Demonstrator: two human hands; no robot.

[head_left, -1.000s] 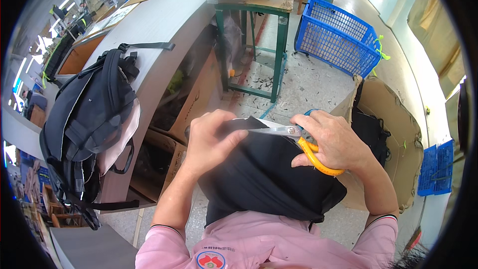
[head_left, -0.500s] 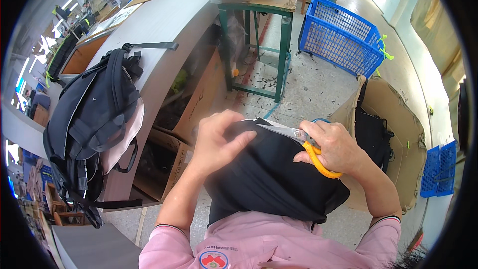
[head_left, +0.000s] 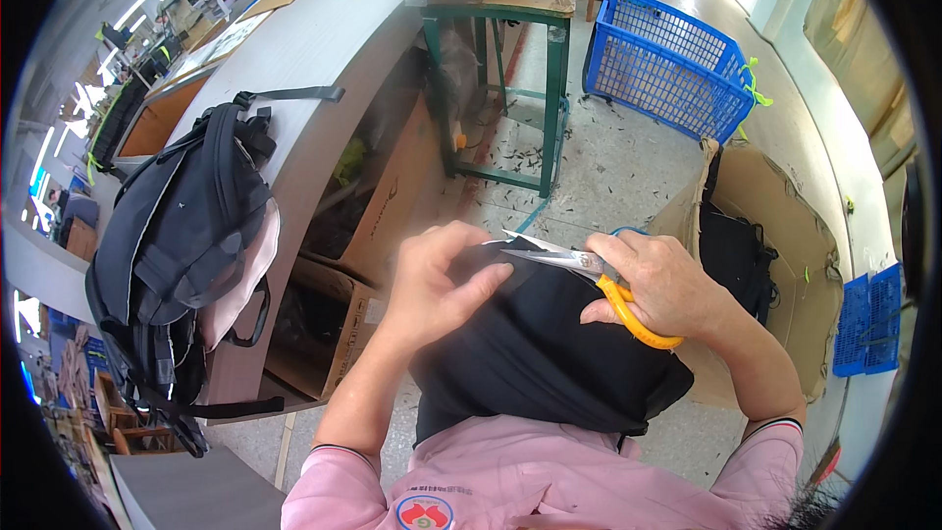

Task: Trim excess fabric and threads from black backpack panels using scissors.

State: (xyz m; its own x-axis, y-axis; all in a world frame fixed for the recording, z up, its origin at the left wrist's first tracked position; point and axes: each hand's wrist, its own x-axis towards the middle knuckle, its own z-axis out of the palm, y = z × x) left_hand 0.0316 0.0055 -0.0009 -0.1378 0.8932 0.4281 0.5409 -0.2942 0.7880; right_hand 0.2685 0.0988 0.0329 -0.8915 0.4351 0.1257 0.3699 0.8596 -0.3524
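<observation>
A piece of black fabric [head_left: 549, 363] lies over my lap. My left hand [head_left: 442, 280] pinches its upper edge between thumb and fingers. My right hand [head_left: 659, 285] grips orange-handled scissors [head_left: 589, 275], whose metal blades point left and meet the fabric edge right by my left fingertips. Pink sleeves cover both upper arms.
A black backpack [head_left: 182, 245] rests on a long grey counter [head_left: 324, 49] to my left, with cardboard boxes [head_left: 324, 334] underneath. A green-framed table [head_left: 500, 10] and a blue plastic crate [head_left: 667, 64] stand ahead. An open cardboard box [head_left: 775, 236] holding dark fabric is at my right.
Both hands, the scissors and the fabric have stayed together. My left fingers have shifted their pinch on the fabric edge next to the blades.
</observation>
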